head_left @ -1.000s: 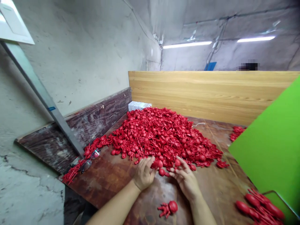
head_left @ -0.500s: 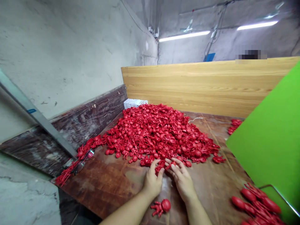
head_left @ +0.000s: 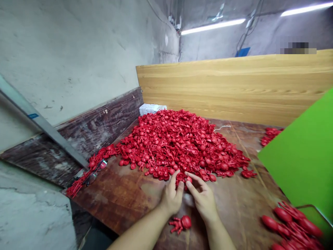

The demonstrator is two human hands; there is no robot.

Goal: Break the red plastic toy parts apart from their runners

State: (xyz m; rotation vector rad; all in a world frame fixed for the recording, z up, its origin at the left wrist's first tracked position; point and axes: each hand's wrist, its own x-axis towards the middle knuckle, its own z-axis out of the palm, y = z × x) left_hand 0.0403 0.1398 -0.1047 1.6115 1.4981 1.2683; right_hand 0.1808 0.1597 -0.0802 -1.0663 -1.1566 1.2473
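Observation:
A large heap of small red plastic doll parts (head_left: 171,142), with round heads and thin limbs, covers the middle of the brown tabletop (head_left: 125,205). At the heap's front edge, my left hand (head_left: 171,195) curls its thumb and fingers round a red plastic piece (head_left: 179,178). Facing it, my right hand (head_left: 204,198) pinches a red piece with a rounded end (head_left: 189,179) between thumb and fingers. The fingers partly hide both pieces. Between my forearms, apart from the heap, lies one small red figure (head_left: 181,224) with a round head and spread limbs.
Eyeglasses (head_left: 95,172) lie among red thin pieces at the left edge. A bright green panel (head_left: 301,156) leans in at right, beside larger red parts (head_left: 291,224). White stacked blocks (head_left: 152,109) stand at the back, before a yellow wooden partition (head_left: 223,86).
The view has shifted slightly. My hands remain close together at the heap's front, and the right thumb and fingers have shifted around the red piece. The single figure stays on the table.

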